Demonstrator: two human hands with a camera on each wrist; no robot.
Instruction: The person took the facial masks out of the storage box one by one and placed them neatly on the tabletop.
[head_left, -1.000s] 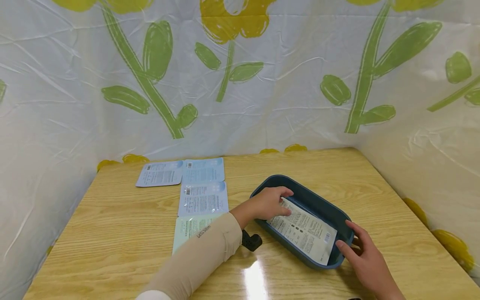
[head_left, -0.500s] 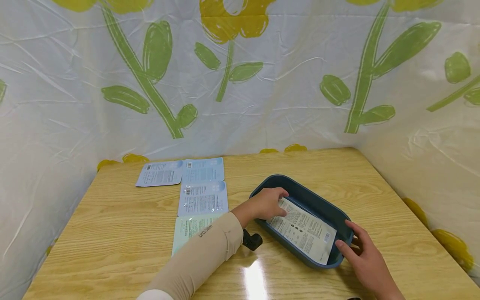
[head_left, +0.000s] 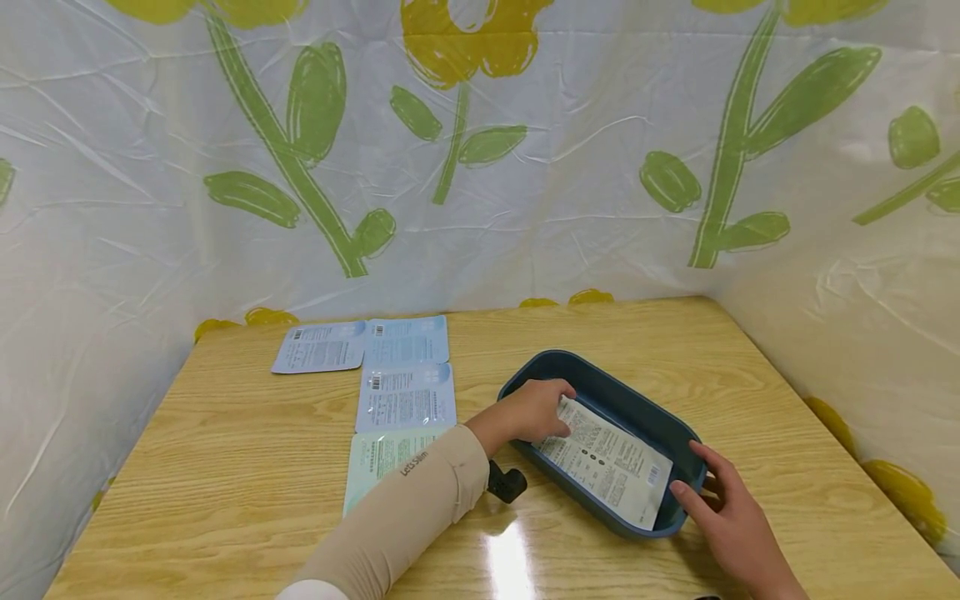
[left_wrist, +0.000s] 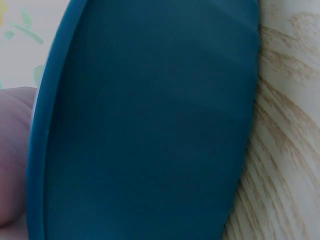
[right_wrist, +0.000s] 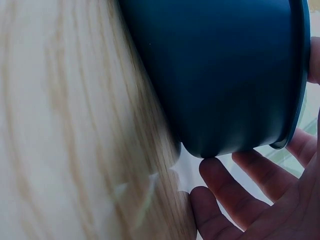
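Packet (head_left: pixel 611 468) in bin (head_left: pixel 633 406), end at left hand (head_left: pixel 534 411), grip unclear | right hand (head_left: pixel 731 518) holds bin | right-wrist view only: fingertips (right_wrist: pixel 212 169) against bin's outside

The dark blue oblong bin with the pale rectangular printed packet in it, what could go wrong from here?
The pale rectangular printed packet looks flat at the end where the left hand is, so a grip there might slip. The dark blue oblong bin could slide or tip if the right hand, holding one end, loosened. The beige fabric sleeve crosses over the pale green printed packet and might drag it.
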